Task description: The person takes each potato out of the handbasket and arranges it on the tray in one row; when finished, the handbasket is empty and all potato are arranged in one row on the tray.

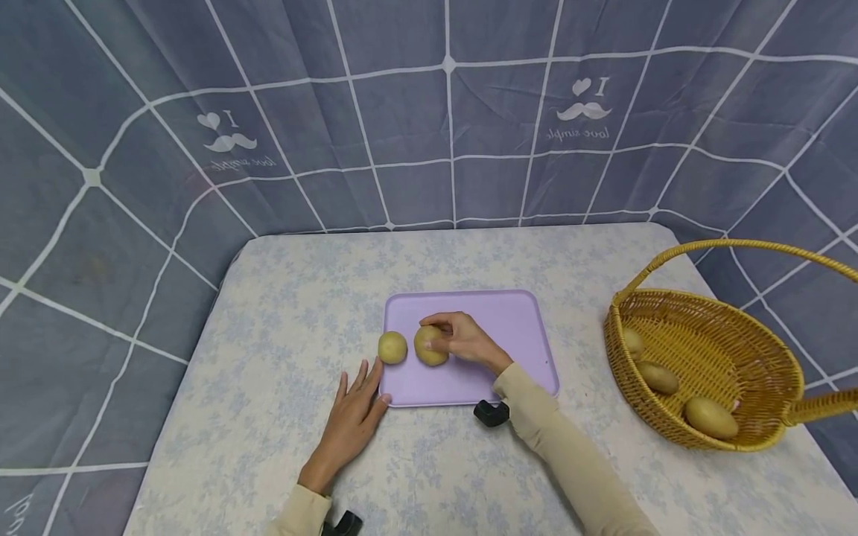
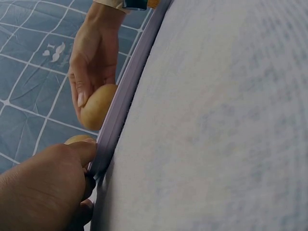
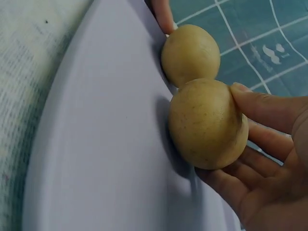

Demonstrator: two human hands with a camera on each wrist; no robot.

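My right hand grips a round yellow-brown potato at the middle-left of a lilac tray. In the right wrist view the thumb and fingers lie around this potato, which is low over or on the tray; I cannot tell which. A second potato sits by the tray's left edge, a little left of the gripped one. Beside the tray's front left corner lies my left hand, fingers spread and fairly straight, its fingertips at the rim. The left wrist view shows its thumb against the tray edge.
To the right stands a yellow wicker basket with a tall handle. Several potatoes, one of them a long potato, lie inside. A pale floral cloth covers the table, and a blue-grey checked curtain hangs behind.
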